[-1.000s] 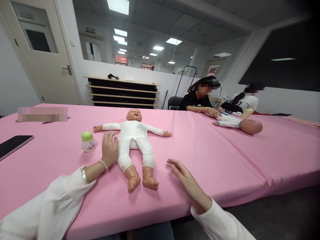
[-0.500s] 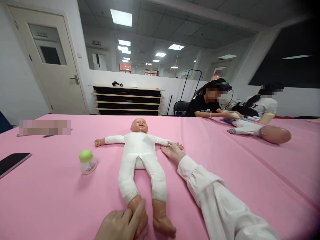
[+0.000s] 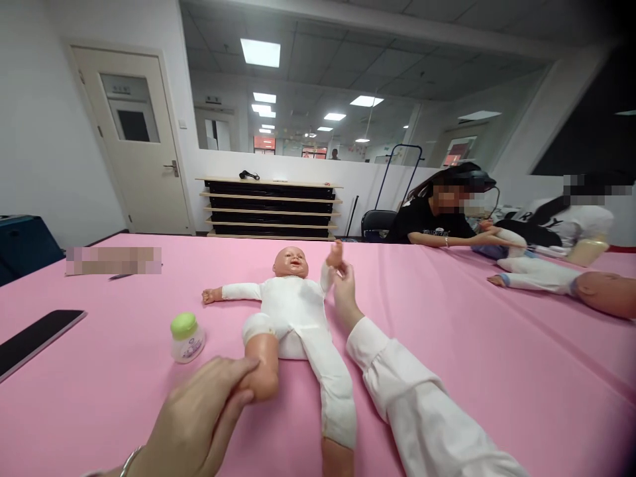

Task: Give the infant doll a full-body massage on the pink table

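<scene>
A baby doll [image 3: 298, 298] with a white cloth body lies on its back on the pink table cover [image 3: 447, 344], its head away from me. My left hand [image 3: 199, 404] is closed around the foot of the doll's leg on the left side, holding that leg raised and bent. With my right hand [image 3: 346, 291] I grip the doll's arm on the right side near its wrist, and that forearm points up. The doll's other arm rests stretched out on the cover. Its other leg lies straight, with the foot cut off by the lower edge.
Left of the doll stands a small jar [image 3: 187, 338] with a green lid. A dark phone [image 3: 40, 338] lies farther left. On the right, a person [image 3: 422, 222] in black handles another doll [image 3: 546, 275]. Shelves [image 3: 271, 209] stand behind the table.
The doll's leg in my left hand has gone from lying flat to raised and bent. My right hand, earlier open by the doll's arm, now grips it and has lifted it.
</scene>
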Tool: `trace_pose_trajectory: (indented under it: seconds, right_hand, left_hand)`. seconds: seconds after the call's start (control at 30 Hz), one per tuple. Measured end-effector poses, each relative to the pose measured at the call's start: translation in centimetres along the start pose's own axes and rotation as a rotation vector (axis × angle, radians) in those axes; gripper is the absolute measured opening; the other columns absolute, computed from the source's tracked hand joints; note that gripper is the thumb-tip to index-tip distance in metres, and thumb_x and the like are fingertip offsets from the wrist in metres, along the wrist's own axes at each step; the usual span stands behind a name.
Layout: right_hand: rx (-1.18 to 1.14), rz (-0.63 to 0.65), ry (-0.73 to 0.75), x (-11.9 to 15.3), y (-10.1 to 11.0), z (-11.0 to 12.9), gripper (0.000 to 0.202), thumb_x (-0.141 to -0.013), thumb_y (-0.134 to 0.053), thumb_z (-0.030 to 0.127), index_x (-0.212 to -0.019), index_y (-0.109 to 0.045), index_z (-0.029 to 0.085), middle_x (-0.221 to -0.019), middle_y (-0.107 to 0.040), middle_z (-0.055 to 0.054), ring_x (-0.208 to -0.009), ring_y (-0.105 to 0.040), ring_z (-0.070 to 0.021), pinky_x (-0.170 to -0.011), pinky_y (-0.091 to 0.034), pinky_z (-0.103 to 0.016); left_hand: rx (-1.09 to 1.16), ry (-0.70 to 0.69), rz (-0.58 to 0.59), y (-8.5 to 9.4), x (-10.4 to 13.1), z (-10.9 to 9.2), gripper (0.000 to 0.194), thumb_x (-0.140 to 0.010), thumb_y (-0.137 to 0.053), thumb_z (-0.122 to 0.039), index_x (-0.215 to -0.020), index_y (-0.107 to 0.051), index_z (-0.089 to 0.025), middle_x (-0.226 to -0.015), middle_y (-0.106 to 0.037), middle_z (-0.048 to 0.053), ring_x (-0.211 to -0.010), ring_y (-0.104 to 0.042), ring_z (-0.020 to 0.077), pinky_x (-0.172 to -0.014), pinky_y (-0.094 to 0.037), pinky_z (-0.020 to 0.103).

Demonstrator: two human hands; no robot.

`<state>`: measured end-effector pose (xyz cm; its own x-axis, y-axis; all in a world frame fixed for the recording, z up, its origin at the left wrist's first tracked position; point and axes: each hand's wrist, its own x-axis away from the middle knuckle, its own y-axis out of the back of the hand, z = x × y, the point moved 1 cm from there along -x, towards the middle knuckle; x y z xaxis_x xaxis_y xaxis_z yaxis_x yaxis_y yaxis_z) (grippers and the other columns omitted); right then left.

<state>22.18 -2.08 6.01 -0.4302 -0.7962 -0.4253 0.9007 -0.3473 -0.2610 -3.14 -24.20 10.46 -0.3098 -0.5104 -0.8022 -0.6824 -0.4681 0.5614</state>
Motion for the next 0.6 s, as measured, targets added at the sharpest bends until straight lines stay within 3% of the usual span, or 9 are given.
trace_pose_trajectory:
  seconds: [0.13,0.2,0.27,0.37,0.43,0.53,0.6]
  right_hand:
    - [0.385,0.479,0.283,2.6,-2.2,-0.1,0.026,-0.077,-0.057,0.025,-0.103,-0.056,0.021,-0.11,-0.06,-0.006,-0.105,-0.051,-0.0204,-0.096,-0.036,-0.04]
    - [0.553,0.604,0.383,3.3,-2.5,-0.1,0.026,-0.08,-0.055,0.023,-0.105,-0.058,0.023,-0.114,-0.059,-0.006,-0.109,-0.049,-0.0214,-0.098,-0.033,-0.042]
    - [0.628,0.631,0.418,3.6,-2.4,-0.1,0.027,-0.082,-0.053,0.022,-0.108,-0.058,0.023,-0.116,-0.058,-0.005,-0.11,-0.048,-0.0211,-0.097,-0.033,-0.041]
    - [0.626,0.623,0.415,3.8,-2.4,-0.1,0.027,-0.082,-0.052,0.02,-0.108,-0.058,0.024,-0.113,-0.059,-0.004,-0.108,-0.049,-0.0206,-0.095,-0.035,-0.04]
    - [0.563,0.554,0.392,3.7,-2.3,-0.4,0.026,-0.082,-0.049,0.019,-0.106,-0.058,0.023,-0.11,-0.06,-0.004,-0.105,-0.05,-0.0202,-0.095,-0.036,-0.04]
    - [0.368,0.281,0.275,2.4,-1.3,-1.7,0.023,-0.082,-0.047,0.023,-0.103,-0.055,0.021,-0.104,-0.059,-0.005,-0.098,-0.052,-0.0186,-0.089,-0.04,-0.037]
    - [0.209,0.039,0.138,0.7,0.4,-2.9,0.023,-0.082,-0.047,0.029,-0.102,-0.053,0.019,-0.103,-0.059,-0.005,-0.094,-0.054,-0.0168,-0.085,-0.043,-0.035]
  left_hand:
    - [-0.013,0.136,-0.069,-2.6,-1.6,3.2,0.021,-0.09,-0.037,-0.022,-0.101,-0.054,-0.02,-0.082,-0.065,0.001,-0.068,-0.059,0.0117,-0.06,-0.046,0.022]
    - [0.016,0.298,-0.081,-4.3,-2.1,5.3,0.023,-0.091,-0.033,-0.026,-0.099,-0.054,-0.02,-0.085,-0.064,0.002,-0.065,-0.058,0.0123,-0.06,-0.045,0.025]
    - [0.061,0.455,-0.049,-5.9,-2.3,7.2,0.026,-0.092,-0.03,-0.029,-0.097,-0.054,-0.02,-0.078,-0.062,0.001,-0.058,-0.054,0.0122,-0.059,-0.044,0.026]
    - [0.112,0.561,-0.029,-7.5,-2.2,9.1,0.028,-0.091,-0.029,-0.033,-0.097,-0.053,-0.02,-0.063,-0.054,-0.002,-0.054,-0.05,0.0132,-0.056,-0.043,0.027]
    - [0.138,0.579,-0.041,-7.5,-2.0,9.4,0.029,-0.091,-0.028,-0.034,-0.098,-0.053,-0.021,-0.06,-0.05,-0.003,-0.053,-0.049,0.0133,-0.055,-0.042,0.027]
    - [0.149,0.5,-0.087,-5.9,-1.3,8.5,0.027,-0.091,-0.029,-0.031,-0.1,-0.052,-0.021,-0.069,-0.055,-0.001,-0.053,-0.048,0.0117,-0.054,-0.043,0.027]
    - [0.106,0.345,-0.125,-4.0,-0.6,7.1,0.023,-0.09,-0.032,-0.025,-0.101,-0.051,-0.021,-0.079,-0.059,0.002,-0.059,-0.052,0.0116,-0.056,-0.044,0.026]
